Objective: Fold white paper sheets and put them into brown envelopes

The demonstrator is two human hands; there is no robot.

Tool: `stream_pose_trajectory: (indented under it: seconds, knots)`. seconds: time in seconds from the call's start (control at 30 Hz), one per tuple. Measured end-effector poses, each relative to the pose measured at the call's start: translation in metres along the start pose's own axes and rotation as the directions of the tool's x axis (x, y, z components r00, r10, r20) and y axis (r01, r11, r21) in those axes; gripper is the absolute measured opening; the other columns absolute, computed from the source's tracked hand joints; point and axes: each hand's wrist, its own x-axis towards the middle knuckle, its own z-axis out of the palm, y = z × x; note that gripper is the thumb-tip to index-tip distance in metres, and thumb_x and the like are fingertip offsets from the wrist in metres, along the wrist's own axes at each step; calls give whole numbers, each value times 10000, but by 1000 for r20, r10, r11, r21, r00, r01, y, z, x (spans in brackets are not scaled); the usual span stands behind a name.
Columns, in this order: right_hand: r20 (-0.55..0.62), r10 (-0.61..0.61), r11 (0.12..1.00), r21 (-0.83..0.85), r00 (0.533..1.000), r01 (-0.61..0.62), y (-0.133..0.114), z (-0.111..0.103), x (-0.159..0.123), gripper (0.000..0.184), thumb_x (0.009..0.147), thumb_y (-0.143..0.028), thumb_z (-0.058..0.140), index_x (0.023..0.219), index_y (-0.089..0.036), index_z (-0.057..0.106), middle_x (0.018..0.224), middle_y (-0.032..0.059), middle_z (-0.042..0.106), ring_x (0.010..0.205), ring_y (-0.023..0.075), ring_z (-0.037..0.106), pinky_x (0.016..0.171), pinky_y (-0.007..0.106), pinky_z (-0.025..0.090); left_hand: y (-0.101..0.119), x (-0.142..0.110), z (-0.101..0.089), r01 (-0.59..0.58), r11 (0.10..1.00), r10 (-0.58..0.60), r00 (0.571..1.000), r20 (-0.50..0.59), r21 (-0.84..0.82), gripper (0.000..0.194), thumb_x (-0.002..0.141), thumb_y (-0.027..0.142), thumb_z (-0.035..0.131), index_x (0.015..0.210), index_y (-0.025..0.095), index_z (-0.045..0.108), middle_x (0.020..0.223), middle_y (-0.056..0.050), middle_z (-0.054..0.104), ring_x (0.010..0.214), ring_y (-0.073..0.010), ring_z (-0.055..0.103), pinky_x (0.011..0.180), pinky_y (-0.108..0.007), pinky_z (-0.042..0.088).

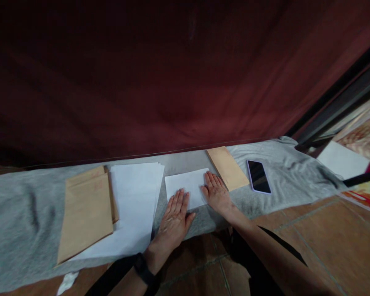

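A folded white sheet of paper (186,181) lies flat on the grey cloth in front of me. My left hand (175,216) rests on its lower left part, fingers stretched out and the thumb apart. On the sheet's right edge lies my right hand (216,192), flat with its fingers extended. Just right of that hand is a single brown envelope (228,166). To the left of my left hand sits a stack of white paper (135,201), partly covered by several brown envelopes (88,211).
A phone (259,176) with a purple edge lies right of the single envelope. Grey cloth (15,222) covers the long narrow surface. Behind it rises a dark red panel (185,90). Brown floor tiles (333,242) show in front, with a crumpled white scrap (68,283) at lower left.
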Motion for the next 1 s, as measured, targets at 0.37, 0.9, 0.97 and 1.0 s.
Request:
stream_pose_trajectory:
  seconds: [0.37, 0.9, 0.97, 1.0]
  knots:
    - [137, -391, 913, 182, 910, 365, -23, -22, -35, 620, 1048, -408, 366, 1570, -95, 247, 1604, 160, 309, 1487, 238, 285, 1207, 469, 313, -4, -4, -6, -58, 997, 57, 998, 18, 42, 633, 990, 412, 454, 1558, 188, 284, 1623, -154, 287, 1497, -294, 272, 1178, -493, 347]
    - [161, -234, 972, 57, 959, 228, 13, -32, -50, 645, 1036, -424, 384, 1561, -68, 265, 1597, 183, 318, 1475, 273, 309, 1188, 464, 324, -13, -19, -3, 52, 993, -47, 998, -49, 106, 697, 988, 471, 401, 1531, 49, 284, 1548, -215, 407, 1452, -294, 370, 1145, -473, 409]
    - [148, -228, 974, 48, 962, 223, 13, -32, -51, 647, 1034, -427, 389, 1559, -68, 269, 1595, 182, 323, 1474, 273, 311, 1186, 463, 325, -11, -15, -4, 79, 990, -71, 995, -77, 117, 698, 991, 459, 402, 1530, 36, 273, 1536, -233, 417, 1444, -310, 382, 1149, -500, 401]
    - [139, -228, 974, 46, 964, 224, 13, -32, -51, 649, 1034, -428, 390, 1561, -71, 265, 1594, 181, 325, 1473, 273, 312, 1185, 464, 326, -8, -12, -5, 91, 989, -81, 992, -92, 112, 690, 993, 438, 403, 1535, 35, 259, 1536, -236, 416, 1447, -313, 376, 1155, -511, 392]
